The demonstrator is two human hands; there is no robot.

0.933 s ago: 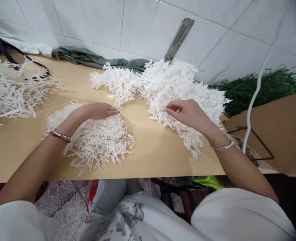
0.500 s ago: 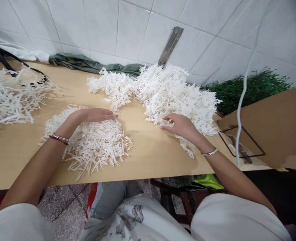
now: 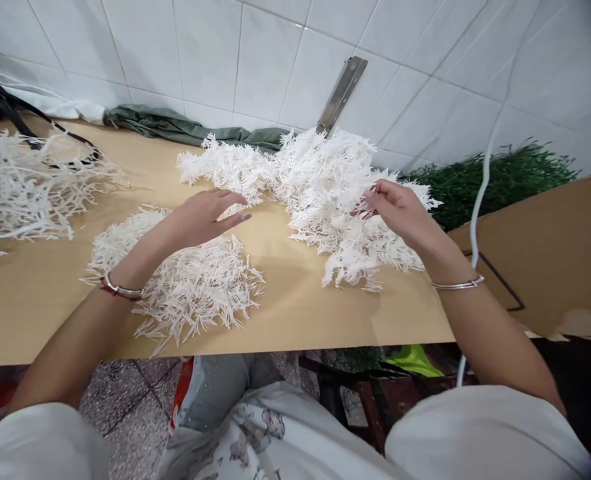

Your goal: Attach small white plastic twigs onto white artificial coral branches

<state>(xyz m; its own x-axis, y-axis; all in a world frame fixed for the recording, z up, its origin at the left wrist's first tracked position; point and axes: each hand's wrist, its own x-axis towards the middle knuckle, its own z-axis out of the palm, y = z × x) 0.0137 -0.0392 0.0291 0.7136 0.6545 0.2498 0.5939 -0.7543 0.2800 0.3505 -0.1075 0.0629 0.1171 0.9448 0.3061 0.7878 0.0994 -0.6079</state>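
Note:
On the tan tabletop lie several heaps of white branching sprigs. My left hand hovers above the back of the near heap, thumb and fingers apart and holding nothing. My right hand is at the right part of the large back heap, its fingers pinched on a white sprig. A clump of sprigs hangs or lies just below that hand; whether it is joined to the pinched piece is unclear.
More white branches lie at the far left beside a black strap. Green cloth and a metal bracket are by the tiled wall. Green foliage, cardboard and a white cable are at the right.
My right hand has moved up and right and closed its fingers on a sprig. My left hand has lifted from the near heap, thumb and fingers spreading. The clump below my right hand has shifted.

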